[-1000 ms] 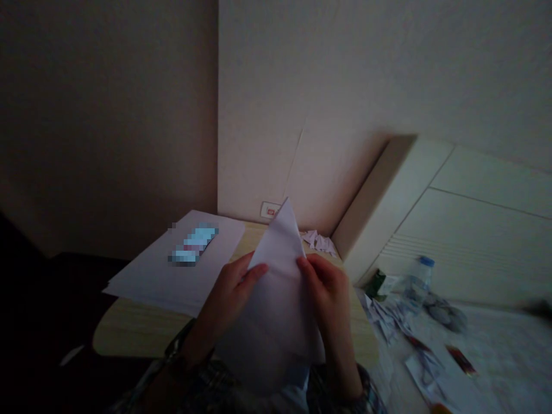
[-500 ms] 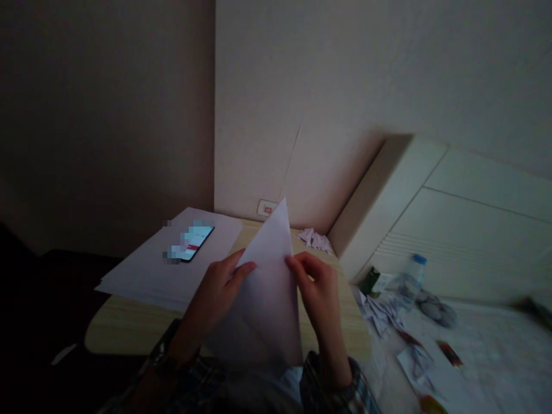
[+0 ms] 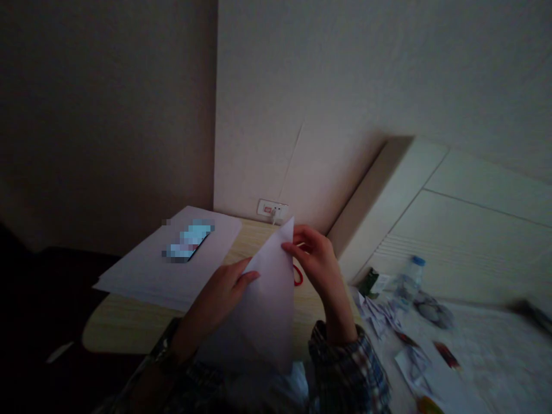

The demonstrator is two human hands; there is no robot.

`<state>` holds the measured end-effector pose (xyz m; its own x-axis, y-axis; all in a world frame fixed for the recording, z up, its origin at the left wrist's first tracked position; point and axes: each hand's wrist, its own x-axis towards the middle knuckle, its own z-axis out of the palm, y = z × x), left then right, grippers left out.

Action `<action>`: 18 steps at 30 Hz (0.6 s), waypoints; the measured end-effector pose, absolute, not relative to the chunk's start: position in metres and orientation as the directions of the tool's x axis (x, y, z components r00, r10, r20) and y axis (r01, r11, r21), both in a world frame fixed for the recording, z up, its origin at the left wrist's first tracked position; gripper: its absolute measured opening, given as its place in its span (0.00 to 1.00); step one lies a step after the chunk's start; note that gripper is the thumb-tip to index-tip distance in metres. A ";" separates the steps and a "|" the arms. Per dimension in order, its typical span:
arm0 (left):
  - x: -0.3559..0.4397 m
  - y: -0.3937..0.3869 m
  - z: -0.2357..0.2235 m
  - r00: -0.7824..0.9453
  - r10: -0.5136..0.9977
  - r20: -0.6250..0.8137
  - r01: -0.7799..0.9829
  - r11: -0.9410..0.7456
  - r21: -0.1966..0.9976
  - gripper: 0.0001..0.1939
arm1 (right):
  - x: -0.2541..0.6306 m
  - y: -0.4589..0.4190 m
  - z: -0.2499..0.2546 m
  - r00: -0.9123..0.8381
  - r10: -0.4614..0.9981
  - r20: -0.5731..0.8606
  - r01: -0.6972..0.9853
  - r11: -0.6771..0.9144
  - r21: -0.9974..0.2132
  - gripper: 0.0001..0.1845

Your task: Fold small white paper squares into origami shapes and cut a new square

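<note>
In the frame's centre, the paper (image 3: 269, 313) hides some fingers of the left hand (image 3: 225, 286) and part of a red loop (image 3: 298, 275) (perhaps a scissor handle). Left of centre, pixelation covers most of the phone (image 3: 190, 241). At lower right, the bottle (image 3: 409, 280) is blurred, and the bottom edge cuts off a yellowish thing (image 3: 429, 406).

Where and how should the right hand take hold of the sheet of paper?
The right hand should probably pinch the sheet of paper on its right edge just below the tip, coming from the right. The thin sheet narrows upward to a point with a nearly straight right edge, while the left hand holds the slanting left edge.
</note>
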<state>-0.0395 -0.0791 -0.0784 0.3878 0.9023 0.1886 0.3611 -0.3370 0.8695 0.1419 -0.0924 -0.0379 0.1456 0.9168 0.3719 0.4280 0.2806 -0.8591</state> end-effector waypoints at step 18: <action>-0.037 -0.066 -0.093 0.356 0.925 0.135 0.201 -0.217 0.955 0.18 | 0.143 -0.079 -0.039 0.172 0.904 0.392 0.303 0.330 -0.894 0.23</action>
